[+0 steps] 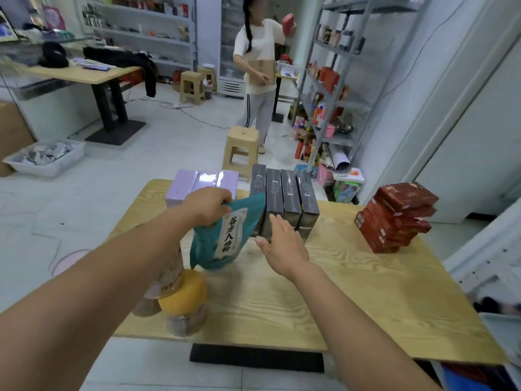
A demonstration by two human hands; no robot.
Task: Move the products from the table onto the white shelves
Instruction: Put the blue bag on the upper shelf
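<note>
My left hand (208, 206) pinches the top edge of a teal pouch (225, 238) with a white label, held upright above the wooden table (352, 292). My right hand (282, 244) hovers beside the pouch with straight fingers, close to several dark grey boxes (284, 198) standing in a row. Lilac boxes (197, 183) lie at the table's far left. A leaning stack of red packets (394, 218) sits at the right. Two jars with a yellow lid (183, 294) stand under my left forearm.
A beige stool (241, 149) stands just beyond the table. A person (258, 69) carrying a box and a red packet stands by a grey metal shelf unit (332, 88) at the back right. White shelves (141, 21) line the far wall; a white bin (45, 158) sits on the floor left.
</note>
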